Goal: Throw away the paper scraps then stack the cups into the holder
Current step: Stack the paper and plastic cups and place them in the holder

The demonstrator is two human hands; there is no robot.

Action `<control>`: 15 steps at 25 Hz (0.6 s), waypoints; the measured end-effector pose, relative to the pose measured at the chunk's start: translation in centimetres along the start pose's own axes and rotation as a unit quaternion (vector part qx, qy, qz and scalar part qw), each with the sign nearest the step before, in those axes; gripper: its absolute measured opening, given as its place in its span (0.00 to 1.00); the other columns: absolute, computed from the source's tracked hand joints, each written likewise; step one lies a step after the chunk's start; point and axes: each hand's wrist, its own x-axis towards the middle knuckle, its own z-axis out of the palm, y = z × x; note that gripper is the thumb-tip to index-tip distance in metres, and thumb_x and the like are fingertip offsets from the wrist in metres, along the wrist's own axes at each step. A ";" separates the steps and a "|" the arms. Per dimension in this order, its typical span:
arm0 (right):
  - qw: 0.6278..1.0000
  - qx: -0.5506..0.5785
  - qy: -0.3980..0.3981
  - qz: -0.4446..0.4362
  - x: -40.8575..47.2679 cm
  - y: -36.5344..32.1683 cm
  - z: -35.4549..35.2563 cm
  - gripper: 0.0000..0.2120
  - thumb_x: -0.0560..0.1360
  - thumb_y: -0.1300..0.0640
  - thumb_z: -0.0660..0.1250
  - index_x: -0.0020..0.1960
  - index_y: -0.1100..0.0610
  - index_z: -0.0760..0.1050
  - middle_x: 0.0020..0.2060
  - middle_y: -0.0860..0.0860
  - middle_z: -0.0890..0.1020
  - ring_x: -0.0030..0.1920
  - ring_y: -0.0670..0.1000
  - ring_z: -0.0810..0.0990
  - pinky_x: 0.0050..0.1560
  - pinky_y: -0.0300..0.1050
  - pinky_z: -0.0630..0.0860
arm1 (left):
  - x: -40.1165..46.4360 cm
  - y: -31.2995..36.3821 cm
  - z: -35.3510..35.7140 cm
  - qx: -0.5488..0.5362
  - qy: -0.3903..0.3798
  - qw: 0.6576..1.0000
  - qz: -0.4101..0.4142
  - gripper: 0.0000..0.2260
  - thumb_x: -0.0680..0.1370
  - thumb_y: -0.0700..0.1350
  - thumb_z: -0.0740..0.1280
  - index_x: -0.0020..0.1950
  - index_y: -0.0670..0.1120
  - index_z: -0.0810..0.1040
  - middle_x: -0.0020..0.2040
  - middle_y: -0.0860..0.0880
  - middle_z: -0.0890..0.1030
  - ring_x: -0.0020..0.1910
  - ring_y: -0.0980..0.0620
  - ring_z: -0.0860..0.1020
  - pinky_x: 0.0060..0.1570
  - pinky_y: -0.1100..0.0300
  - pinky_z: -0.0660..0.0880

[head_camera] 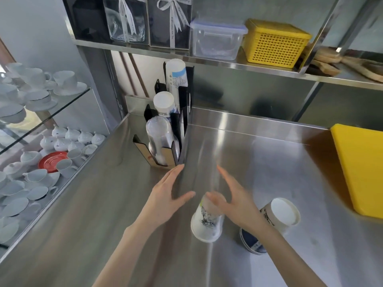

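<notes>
Both hands blur — left hand (165, 195) spread empty, right hand's (234, 201) grip on the cup (205, 226) unclear.

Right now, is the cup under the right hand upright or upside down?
Upside down: the cup stands on its wide rim, narrow base up under the right hand.

My left hand (169, 196) and right hand (234, 201) are bare, no rings on the fingers, no watch or band behind them at the wrists; both forearms run uncovered, without sleeves, to the frame's lower edge.
</notes>
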 end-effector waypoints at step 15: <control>0.994 0.069 0.014 0.086 -2.8 6.4 3.8 0.37 0.66 0.56 0.74 0.69 0.49 0.58 0.63 0.43 0.71 0.63 0.42 0.68 0.62 0.34 0.65 | -4.0 -4.8 7.8 -0.030 -0.143 0.980 -0.133 0.32 0.69 0.47 0.72 0.69 0.49 0.61 0.65 0.52 0.71 0.66 0.54 0.69 0.60 0.67 0.63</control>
